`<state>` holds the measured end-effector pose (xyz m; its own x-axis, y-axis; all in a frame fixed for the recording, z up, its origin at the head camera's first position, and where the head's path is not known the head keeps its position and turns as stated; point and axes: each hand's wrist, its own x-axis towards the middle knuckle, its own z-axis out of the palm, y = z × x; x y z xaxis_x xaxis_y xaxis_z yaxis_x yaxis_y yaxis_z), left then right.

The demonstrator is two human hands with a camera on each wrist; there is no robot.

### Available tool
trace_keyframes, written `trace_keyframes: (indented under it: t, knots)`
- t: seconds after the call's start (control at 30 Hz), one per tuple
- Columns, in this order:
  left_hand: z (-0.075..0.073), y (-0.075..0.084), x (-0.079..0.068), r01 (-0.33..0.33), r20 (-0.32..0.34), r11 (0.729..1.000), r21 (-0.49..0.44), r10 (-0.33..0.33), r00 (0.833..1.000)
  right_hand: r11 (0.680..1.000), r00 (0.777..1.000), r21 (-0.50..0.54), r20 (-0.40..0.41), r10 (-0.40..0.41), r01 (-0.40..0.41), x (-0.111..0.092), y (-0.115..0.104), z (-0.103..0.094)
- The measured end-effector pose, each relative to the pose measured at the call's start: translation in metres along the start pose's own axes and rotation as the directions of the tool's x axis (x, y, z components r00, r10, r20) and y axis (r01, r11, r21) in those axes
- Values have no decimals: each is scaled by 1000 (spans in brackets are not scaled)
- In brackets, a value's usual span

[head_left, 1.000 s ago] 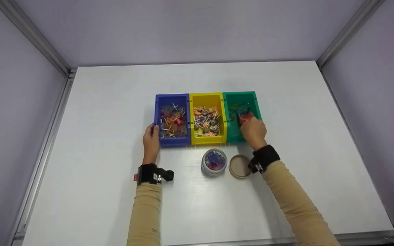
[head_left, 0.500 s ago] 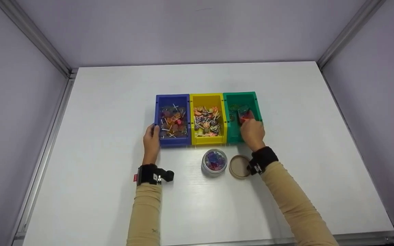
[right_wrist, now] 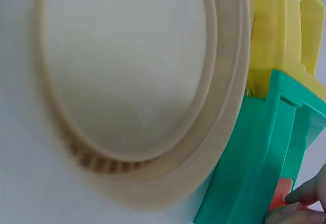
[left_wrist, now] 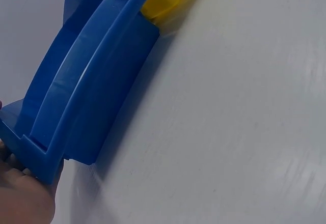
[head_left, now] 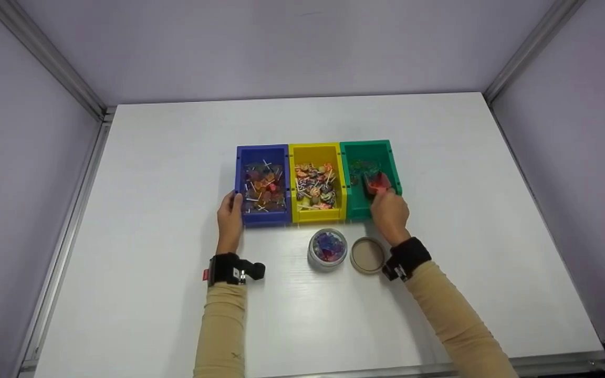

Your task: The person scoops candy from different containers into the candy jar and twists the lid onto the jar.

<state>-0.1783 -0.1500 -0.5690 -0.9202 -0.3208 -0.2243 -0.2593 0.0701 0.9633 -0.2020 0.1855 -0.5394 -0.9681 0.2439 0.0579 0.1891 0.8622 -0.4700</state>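
Note:
My right hand (head_left: 390, 212) grips the handle of a red scoop (head_left: 380, 182), whose bowl is down inside the green bin (head_left: 359, 206). Clear and greenish pieces (head_left: 361, 168) lie in that bin, just ahead of the scoop. In the right wrist view, thumb and fingers pinch the scoop's red handle (right_wrist: 281, 192) over the bin's front. On the other side, my left hand (head_left: 230, 220) holds the side wall of the blue bin (head_left: 264, 217) near its front corner. The left wrist view has the fingers partly hidden behind the rim of this bin.
Between the two bins stands a yellow bin (head_left: 317, 215) of wrapped lollipops; the blue one holds lollipops too. In front are a clear jar (head_left: 329, 249) with blue and purple pieces inside and a round beige lid (head_left: 367, 255), close beside my right wrist.
My right hand has drawn the scoop slightly back toward me within the green bin, and more of its red bowl shows. The left hand keeps its hold on the blue bin.

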Motion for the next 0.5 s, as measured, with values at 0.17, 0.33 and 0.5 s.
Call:
trace_keyframes:
  t: [0.17,0.33,0.5]
  knots:
    - [1,-1,0,-15,-13,1000,-11,15,1000,1000,1000,18,-9,-1,1,-8,2,-6]
    - [1,-1,1,-26,-21,1000,-8,26,999,999,1000,32,6,-15,15,-16,2,-15]
    - [0,-1,1,-13,-11,1000,12,13,1000,998,999,47,-6,-51,51,-23,6,-22]
